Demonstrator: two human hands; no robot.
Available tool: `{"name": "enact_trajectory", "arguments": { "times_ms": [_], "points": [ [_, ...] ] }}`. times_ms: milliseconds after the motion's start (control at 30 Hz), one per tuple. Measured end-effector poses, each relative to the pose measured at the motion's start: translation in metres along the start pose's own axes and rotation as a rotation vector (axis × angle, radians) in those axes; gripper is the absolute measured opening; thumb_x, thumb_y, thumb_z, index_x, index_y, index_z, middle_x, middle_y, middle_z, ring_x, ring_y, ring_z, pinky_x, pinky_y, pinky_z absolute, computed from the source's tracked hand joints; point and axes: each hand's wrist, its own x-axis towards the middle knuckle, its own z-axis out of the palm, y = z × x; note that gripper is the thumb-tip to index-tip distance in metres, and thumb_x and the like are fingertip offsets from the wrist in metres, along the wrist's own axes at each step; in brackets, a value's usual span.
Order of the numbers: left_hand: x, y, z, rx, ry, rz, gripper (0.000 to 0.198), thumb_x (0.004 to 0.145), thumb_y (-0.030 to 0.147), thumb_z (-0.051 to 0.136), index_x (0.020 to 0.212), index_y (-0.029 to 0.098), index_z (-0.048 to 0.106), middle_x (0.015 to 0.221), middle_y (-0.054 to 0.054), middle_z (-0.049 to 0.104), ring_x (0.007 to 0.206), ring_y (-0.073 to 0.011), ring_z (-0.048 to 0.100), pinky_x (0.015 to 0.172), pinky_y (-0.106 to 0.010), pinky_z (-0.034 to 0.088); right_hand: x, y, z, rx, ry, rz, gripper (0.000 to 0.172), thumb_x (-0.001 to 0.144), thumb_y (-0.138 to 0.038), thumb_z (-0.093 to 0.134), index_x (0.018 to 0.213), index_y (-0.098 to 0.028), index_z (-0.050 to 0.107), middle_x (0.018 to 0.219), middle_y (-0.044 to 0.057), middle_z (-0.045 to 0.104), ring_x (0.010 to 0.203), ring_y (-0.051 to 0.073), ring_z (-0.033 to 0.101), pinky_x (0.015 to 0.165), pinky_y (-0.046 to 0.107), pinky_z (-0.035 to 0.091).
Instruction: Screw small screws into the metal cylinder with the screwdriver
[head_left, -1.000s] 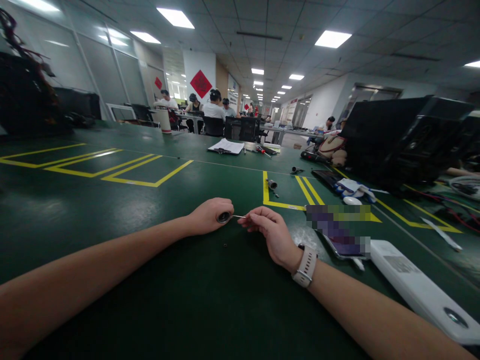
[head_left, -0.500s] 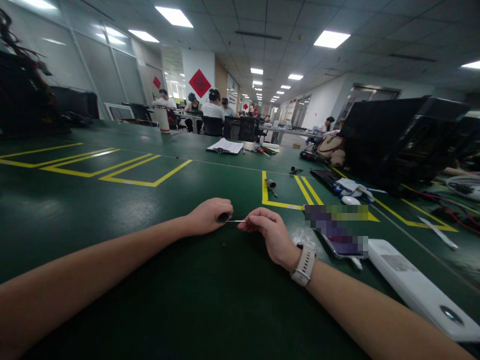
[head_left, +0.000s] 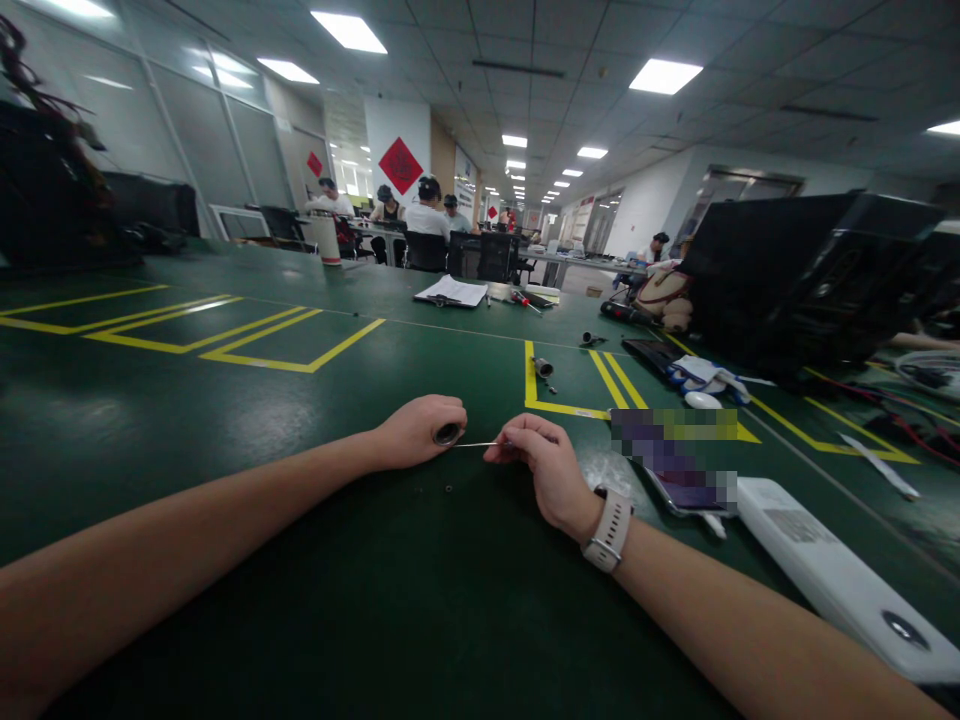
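Observation:
My left hand [head_left: 424,430] is closed round a short hollow metal cylinder [head_left: 447,434], its dark round opening facing me. In my right hand [head_left: 536,455], thumb and fingers pinch a thin metal rod [head_left: 476,444]; its far end points left, just below the cylinder's opening. Whether the tip touches the cylinder or my left hand, I cannot tell. My right fingers hide the rod's other end. A tiny dark ring-like piece [head_left: 448,489] lies on the green table [head_left: 360,600] below my hands, with a faint small speck to its left.
Another metal cylinder [head_left: 543,368] lies inside yellow tape, small bits beside it. Further back are a dark metal piece [head_left: 590,339], a clipboard [head_left: 451,291] and a red screwdriver [head_left: 525,302]. On the right lie a phone [head_left: 675,465], a white power bank [head_left: 832,570] and gloves [head_left: 705,378].
The rod and my right hand have shifted slightly right, and the rod's tip sits lower against the cylinder's opening. A faint speck now shows left of the tiny ring-like piece.

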Motion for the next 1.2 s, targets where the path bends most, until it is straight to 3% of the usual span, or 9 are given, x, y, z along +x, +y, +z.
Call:
{"name": "enact_trajectory", "arguments": {
  "times_ms": [333, 500, 600, 733, 867, 1067, 1200],
  "points": [
    [0.000, -0.002, 0.000, -0.067, 0.053, -0.102, 0.013, 0.077, 0.026, 0.053, 0.069, 0.016, 0.051, 0.065, 0.001, 0.052, 0.060, -0.0127, 0.050, 0.055, -0.022, 0.036, -0.013, -0.009, 0.010, -0.542, -0.086, -0.288, 0.014, 0.084, -0.026, 0.050, 0.086, -0.022, 0.063, 0.084, 0.003, 0.063, 0.078, 0.018, 0.056, 0.072, 0.032, 0.042],
    [0.001, -0.002, 0.003, -0.081, 0.084, -0.118, 0.017, 0.076, 0.029, 0.054, 0.066, 0.017, 0.050, 0.060, 0.003, 0.050, 0.056, -0.0114, 0.048, 0.052, -0.022, 0.034, -0.013, -0.005, 0.013, -0.664, -0.148, -0.449, 0.016, 0.083, -0.021, 0.050, 0.092, -0.025, 0.063, 0.091, 0.005, 0.062, 0.087, 0.020, 0.055, 0.079, 0.035, 0.041],
    [0.001, -0.002, 0.003, -0.085, 0.077, -0.112, 0.015, 0.076, 0.027, 0.053, 0.066, 0.017, 0.050, 0.061, 0.002, 0.051, 0.057, -0.0114, 0.049, 0.052, -0.021, 0.035, -0.015, -0.004, 0.014, -0.705, -0.169, -0.474, 0.017, 0.083, -0.019, 0.049, 0.093, -0.025, 0.063, 0.093, 0.006, 0.062, 0.090, 0.021, 0.054, 0.080, 0.037, 0.041],
    [0.000, -0.002, 0.002, -0.073, 0.077, -0.117, 0.016, 0.076, 0.029, 0.054, 0.067, 0.017, 0.049, 0.063, 0.002, 0.051, 0.058, -0.0119, 0.049, 0.052, -0.021, 0.035, -0.014, -0.002, 0.014, -0.708, -0.123, -0.430, 0.016, 0.083, -0.021, 0.050, 0.090, -0.025, 0.064, 0.091, 0.006, 0.062, 0.087, 0.021, 0.055, 0.079, 0.037, 0.041],
    [0.000, -0.003, 0.002, -0.063, 0.079, -0.123, 0.019, 0.078, 0.030, 0.053, 0.066, 0.017, 0.047, 0.063, 0.002, 0.049, 0.057, -0.0117, 0.047, 0.052, -0.022, 0.034, -0.010, -0.002, 0.010, -0.631, -0.150, -0.287, 0.014, 0.082, -0.024, 0.052, 0.087, -0.022, 0.065, 0.086, 0.004, 0.064, 0.082, 0.019, 0.057, 0.076, 0.034, 0.042],
    [0.000, -0.001, 0.000, -0.097, 0.097, -0.121, 0.018, 0.079, 0.029, 0.052, 0.066, 0.017, 0.047, 0.064, 0.002, 0.048, 0.058, -0.0116, 0.046, 0.054, -0.022, 0.035, -0.004, -0.003, 0.006, -0.211, -0.148, -0.019, 0.015, 0.081, -0.030, 0.054, 0.085, -0.020, 0.064, 0.090, 0.004, 0.066, 0.084, 0.018, 0.058, 0.071, 0.031, 0.044],
    [0.000, -0.001, -0.001, -0.163, 0.157, -0.143, 0.021, 0.078, 0.030, 0.054, 0.065, 0.016, 0.046, 0.063, 0.003, 0.046, 0.057, -0.0105, 0.044, 0.054, -0.022, 0.035, -0.004, -0.002, 0.006, -0.100, -0.144, 0.032, 0.013, 0.080, -0.029, 0.056, 0.086, -0.019, 0.063, 0.095, 0.005, 0.066, 0.087, 0.017, 0.057, 0.070, 0.030, 0.044]
  ]
}}
